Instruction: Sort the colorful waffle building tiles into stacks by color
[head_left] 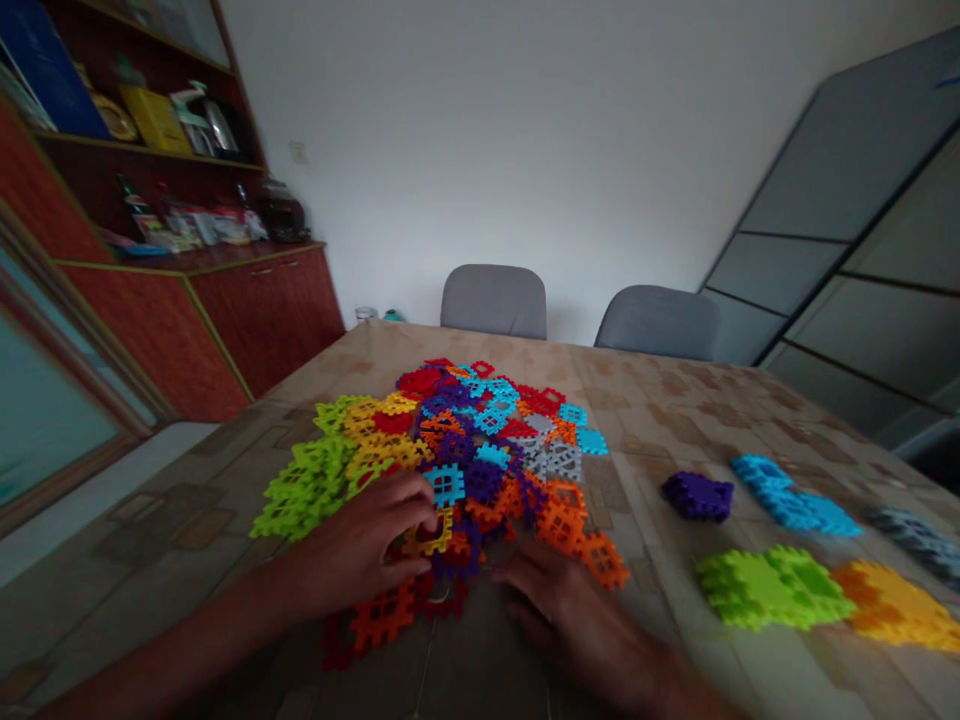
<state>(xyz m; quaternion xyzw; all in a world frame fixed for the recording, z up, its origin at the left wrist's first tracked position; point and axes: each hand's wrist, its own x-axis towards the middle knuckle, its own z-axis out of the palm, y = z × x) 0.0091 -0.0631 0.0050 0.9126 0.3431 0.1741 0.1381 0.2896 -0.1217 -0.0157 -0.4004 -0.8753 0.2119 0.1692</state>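
Note:
A heap of flat, notched plastic building pieces lies mid-table in lime green, yellow, red, purple, blue, orange and grey. At its near left side, my left hand [375, 535] curls its fingers and thumb about a yellow square building piece [437, 535]. Just beyond those fingers is a blue window-shaped piece [448, 485]. My right hand [559, 595], somewhat blurred, is low at the heap's near right edge, fingers stretched toward purple and orange pieces, with nothing visible in it. Close to it lies an orange piece [604, 560]. Below my left hand rests another orange window piece [384, 615].
Sorted stacks stand at the right: purple [697, 497], blue [795, 497], lime green [772, 588], yellow-orange [896, 605] and grey [919, 540]. Two grey chairs [493, 300] back the patterned table [645, 400]. A wooden cabinet [262, 320] is at the left.

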